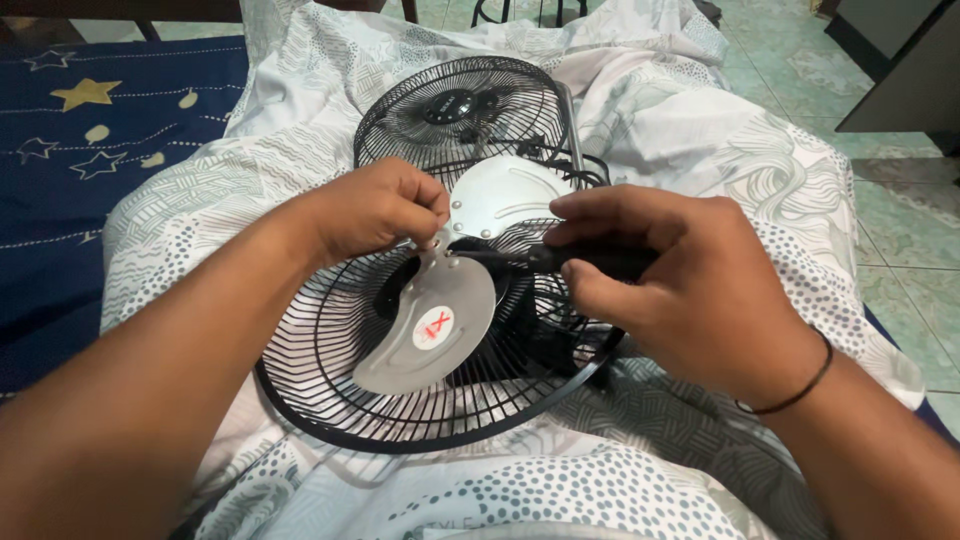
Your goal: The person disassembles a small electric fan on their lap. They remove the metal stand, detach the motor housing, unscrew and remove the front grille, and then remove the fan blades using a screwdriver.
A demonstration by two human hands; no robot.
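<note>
Left hand [375, 210] pinches the hub end of the metal fan blade [432, 325], fingertips pressed together right at the small rivets where the blades meet. Right hand [680, 275] is closed around the dark handle of a screwdriver [560, 260], whose shaft points left into the hub; a thin black cord sits on that wrist.

Blade assembly lies on the rear fan guard [400, 400], a black wire cage resting flat on a bed under a patterned white-grey sheet [700, 140]. Second guard [460, 105] lies just behind, touching or overlapping the first; a black cable runs between them. Blue star-print bedding [90, 150] to the left, green tiled floor [900, 210] to the right.

Handling, as judged: blades are thin sheet metal, light, stiff but easily bent, edges possibly sharp, surface smooth and slippery. Best held at the hub, not the tips. Wire guard is springy and light; the soft bed gives little firm backing.
</note>
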